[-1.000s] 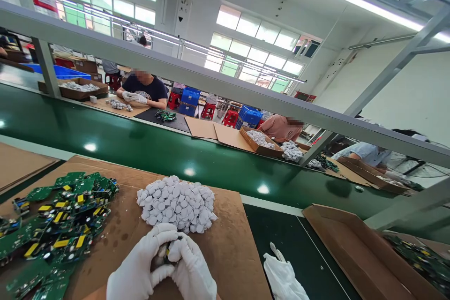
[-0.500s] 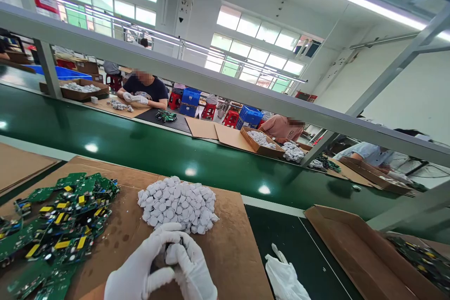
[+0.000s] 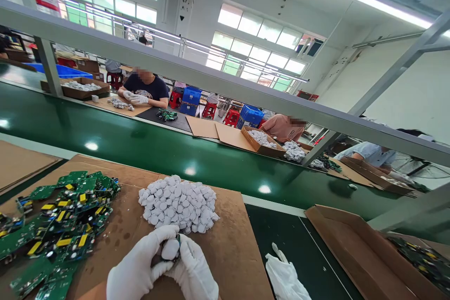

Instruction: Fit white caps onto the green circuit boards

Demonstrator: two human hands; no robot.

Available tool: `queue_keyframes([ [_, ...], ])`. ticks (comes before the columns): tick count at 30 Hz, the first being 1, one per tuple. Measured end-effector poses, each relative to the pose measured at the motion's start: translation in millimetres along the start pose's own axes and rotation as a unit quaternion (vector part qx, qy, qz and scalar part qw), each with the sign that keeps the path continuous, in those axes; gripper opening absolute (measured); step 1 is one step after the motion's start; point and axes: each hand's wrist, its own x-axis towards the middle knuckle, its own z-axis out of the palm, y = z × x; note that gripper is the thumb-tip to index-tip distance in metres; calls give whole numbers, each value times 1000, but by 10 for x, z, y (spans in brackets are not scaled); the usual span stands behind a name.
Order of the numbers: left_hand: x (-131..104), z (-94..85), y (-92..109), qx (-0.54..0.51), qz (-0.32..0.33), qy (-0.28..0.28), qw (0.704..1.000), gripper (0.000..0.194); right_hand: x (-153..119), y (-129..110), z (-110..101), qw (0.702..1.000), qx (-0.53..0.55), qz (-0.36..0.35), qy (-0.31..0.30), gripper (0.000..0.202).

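"Green circuit boards [image 3: 63,225] with yellow components heap at left on a cardboard sheet [image 3: 232,253]. What lies rightward?"

"My left hand [image 3: 133,265], in white fabric, with its fingers curled around one side of a small piece [image 3: 170,249]. The piece, round and white-faced with a dark edge, sits between my hands, nearer me than the heap of white discs [image 3: 179,204]."

"And the opposite side?"

"My right hand [image 3: 195,267] grips it with bent fingers; whether every fingertip makes contact, I cannot tell."

"Its probable handling?"

"Light and stiff, I judge; the smooth face may slip under fabric, and fine parts at the edge may be fragile. I would hold the rim from opposite sides, pressing gently."

"Farther right?"

"A limp white glove [image 3: 286,274] on a dark green surface [image 3: 302,239], then an open cardboard tray [image 3: 351,248]."
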Motion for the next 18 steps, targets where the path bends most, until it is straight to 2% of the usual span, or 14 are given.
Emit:
queue_keyframes([
  [3,35,-5,148,4,20,-40,999,40,15,-33,89,1000,-13,-10,6,36],
  [7,28,38,259,6,15,-16,1000,48,51,-126,191,992,-103,-59,34,30],
  [9,14,54,259,4,-3,-31,1000,47,53,-164,214,990,-118,-63,36,33],
  [11,5,58,231,4,-16,-51,999,37,34,-199,231,995,-84,-45,32,42],
  [13,3,52,177,-8,-24,-45,999,31,-1,-248,255,1000,-17,-10,11,44],
  [15,8,39,105,-50,-27,-31,998,34,-37,-313,283,997,72,24,-24,38],
  [18,27,12,17,-157,-9,-42,987,44,-57,-395,301,986,156,29,-54,30],
])
